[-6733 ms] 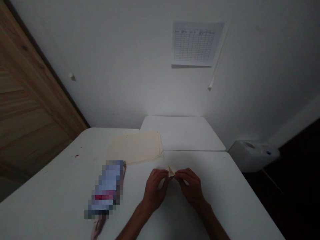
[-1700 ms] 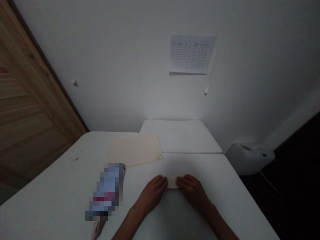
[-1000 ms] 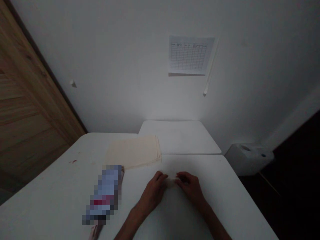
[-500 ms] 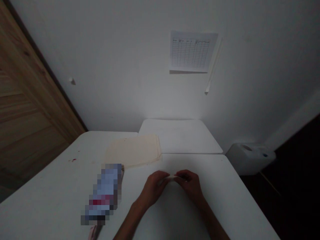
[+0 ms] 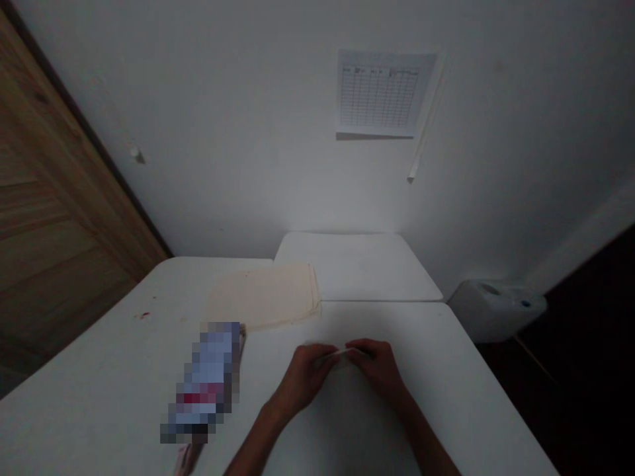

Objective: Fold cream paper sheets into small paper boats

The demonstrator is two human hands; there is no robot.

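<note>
Left hand (image 5: 306, 375) and right hand (image 5: 378, 367) are pinching a small pale piece (image 5: 342, 352), seemingly unfinished; cream sheets (image 5: 270, 291) are lying apart, untouched.

Your head camera looks forward and down from above the near side of the table (image 5: 114, 383), whose near edge drops below the frame while its far corners show. It faces the wall (image 5: 238, 132) beyond the far edge, close enough that your left hand (image 5: 307, 373) and right hand (image 5: 380, 370) sit whole, low in the middle.
</note>
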